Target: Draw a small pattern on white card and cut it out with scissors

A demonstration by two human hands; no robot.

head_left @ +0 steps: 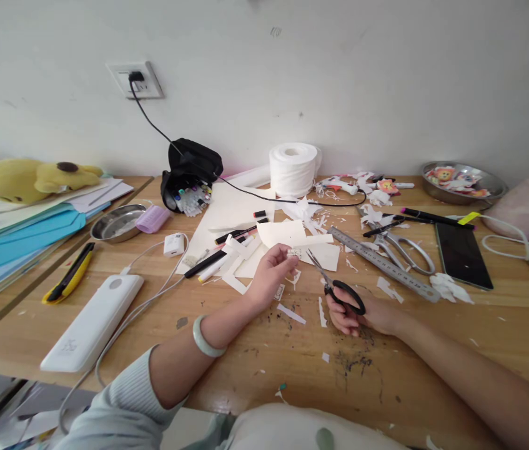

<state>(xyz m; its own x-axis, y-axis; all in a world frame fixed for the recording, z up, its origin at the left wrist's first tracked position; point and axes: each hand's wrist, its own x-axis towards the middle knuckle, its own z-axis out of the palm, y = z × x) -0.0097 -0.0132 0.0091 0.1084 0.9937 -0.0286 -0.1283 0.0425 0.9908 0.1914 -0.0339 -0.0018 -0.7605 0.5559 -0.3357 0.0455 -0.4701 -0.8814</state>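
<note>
Between the thumb and fingers of my left hand [273,275] is a small piece of paper [295,253] with dark line markings. My right hand [351,311] has its fingers in the black handles of a pair of scissors [328,279]. The scissor blades are slightly parted and point up and left, just right of the small paper, not visibly touching it. Below my left hand lies another small marked paper piece [280,292]. Narrow paper scraps [291,314] lie between my hands. Behind them are cream paper sheets [280,233].
A metal ruler [381,264], larger scissors [409,250] and a phone [463,255] lie right. Markers [205,264], a power bank [93,322] and a yellow cutter [68,275] lie left. A tissue roll [293,170] and black pencil case [193,159] stand behind.
</note>
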